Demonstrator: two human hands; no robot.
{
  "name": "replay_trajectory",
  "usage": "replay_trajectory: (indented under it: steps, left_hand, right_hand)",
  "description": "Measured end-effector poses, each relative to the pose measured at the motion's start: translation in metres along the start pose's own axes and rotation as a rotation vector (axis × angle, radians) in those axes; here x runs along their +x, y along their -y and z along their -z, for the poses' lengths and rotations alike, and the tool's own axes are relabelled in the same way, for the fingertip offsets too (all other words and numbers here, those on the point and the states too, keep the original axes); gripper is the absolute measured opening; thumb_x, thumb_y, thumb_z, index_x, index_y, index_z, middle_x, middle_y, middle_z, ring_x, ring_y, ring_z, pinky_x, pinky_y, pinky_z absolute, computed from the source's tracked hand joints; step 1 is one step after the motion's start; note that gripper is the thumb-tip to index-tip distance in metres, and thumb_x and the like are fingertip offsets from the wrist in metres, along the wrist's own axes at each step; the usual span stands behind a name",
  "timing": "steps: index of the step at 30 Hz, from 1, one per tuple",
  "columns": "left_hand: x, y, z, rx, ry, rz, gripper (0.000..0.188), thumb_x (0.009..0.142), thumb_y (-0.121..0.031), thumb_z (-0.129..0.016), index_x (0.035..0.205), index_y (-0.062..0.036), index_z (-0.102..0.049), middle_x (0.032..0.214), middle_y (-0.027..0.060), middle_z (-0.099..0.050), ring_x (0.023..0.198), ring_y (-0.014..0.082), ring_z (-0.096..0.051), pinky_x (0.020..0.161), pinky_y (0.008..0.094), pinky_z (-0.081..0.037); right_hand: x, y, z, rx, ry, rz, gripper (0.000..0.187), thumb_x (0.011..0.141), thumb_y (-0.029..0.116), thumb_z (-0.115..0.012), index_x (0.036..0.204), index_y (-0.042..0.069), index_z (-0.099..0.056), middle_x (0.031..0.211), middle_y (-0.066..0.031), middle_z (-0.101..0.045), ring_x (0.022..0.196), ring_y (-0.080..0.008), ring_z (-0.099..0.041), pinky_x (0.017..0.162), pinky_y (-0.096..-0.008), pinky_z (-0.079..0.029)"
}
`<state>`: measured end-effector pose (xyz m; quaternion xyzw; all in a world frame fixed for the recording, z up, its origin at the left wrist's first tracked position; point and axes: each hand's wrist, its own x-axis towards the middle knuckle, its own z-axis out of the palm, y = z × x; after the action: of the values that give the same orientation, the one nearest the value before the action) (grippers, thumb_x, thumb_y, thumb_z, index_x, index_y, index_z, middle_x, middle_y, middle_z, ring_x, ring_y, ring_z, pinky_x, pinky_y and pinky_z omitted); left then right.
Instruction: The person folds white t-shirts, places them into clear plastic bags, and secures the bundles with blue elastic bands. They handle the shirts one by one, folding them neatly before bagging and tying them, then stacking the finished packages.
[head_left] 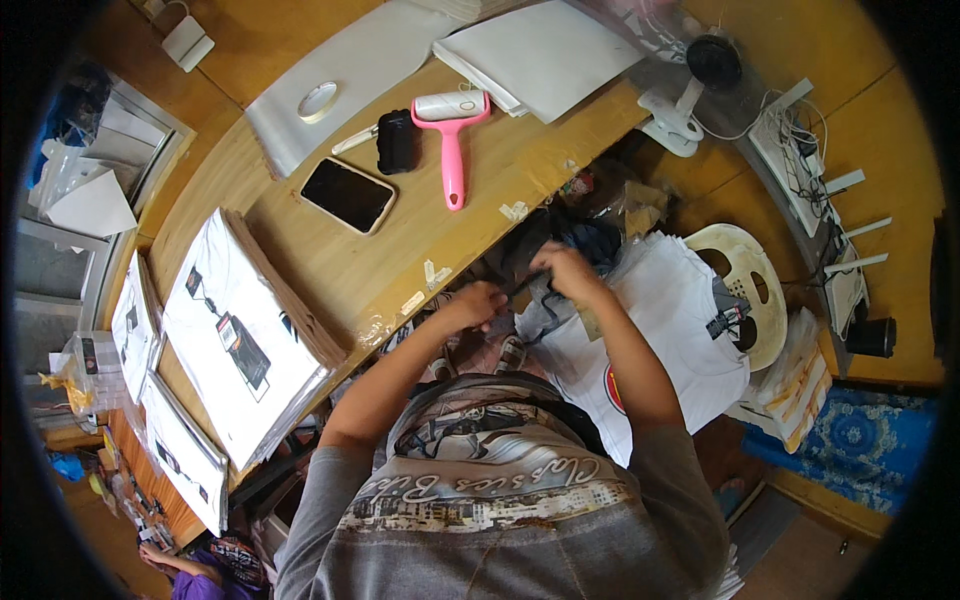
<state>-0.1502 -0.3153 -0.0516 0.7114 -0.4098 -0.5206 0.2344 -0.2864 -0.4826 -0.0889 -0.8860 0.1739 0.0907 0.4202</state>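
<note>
Both my hands are in front of my body, just off the table's front edge. My left hand is closed, its fingers curled; what they hold, if anything, is hidden. My right hand is a little farther out, slightly blurred, with its fingers bent down and pressed together. A dark grey strip of cloth hangs below my right hand; whether I grip it does not show clearly. Beside my right forearm lies a stack of white T-shirts with printed fronts.
On the wooden table are a phone, a pink lint roller, a tape roll and white sheets. Packed white shirts are piled at left. A cream plastic stool stands right; a person in purple is lower left.
</note>
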Motion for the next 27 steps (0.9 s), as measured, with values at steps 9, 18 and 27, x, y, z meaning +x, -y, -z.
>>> replay_trajectory:
  steps: [9,18,27]
  left_hand:
    - [0.016,0.084,-0.065,-0.342,0.339,0.046,0.024,0.080,-0.022,-0.049,0.087,0.0006,-0.050,0.065,0.0044,-0.051,0.056,0.0118,-0.050,0.050,0.0266,-0.042]
    - [0.012,0.053,-0.071,0.005,-0.119,-0.226,0.066,0.067,-0.035,-0.063,0.113,0.0012,-0.033,0.106,0.0187,-0.046,0.093,0.0278,-0.047,0.079,0.0325,-0.037]
    - [-0.004,-0.037,0.029,-0.690,0.128,-0.269,0.033,0.084,-0.027,-0.041,0.100,0.0005,-0.046,0.071,0.0048,-0.051,0.060,0.0110,-0.050,0.060,0.0243,-0.045]
  right_hand:
    - [-0.012,-0.030,-0.060,-0.678,0.295,0.054,0.024,0.067,0.010,-0.051,0.085,0.019,-0.062,0.110,0.0019,-0.045,0.112,-0.0204,-0.031,0.091,-0.0439,-0.024]
    - [-0.005,-0.011,-0.031,-0.443,0.262,0.090,0.022,0.069,0.011,-0.050,0.089,0.012,-0.058,0.082,-0.0152,-0.057,0.087,-0.0289,-0.051,0.081,-0.0413,-0.034]
    - [-0.007,0.087,0.070,-0.121,-0.024,0.340,0.010,0.072,0.008,-0.046,0.077,0.000,-0.050,0.069,-0.0176,-0.056,0.068,-0.0330,-0.055,0.056,-0.0381,-0.042]
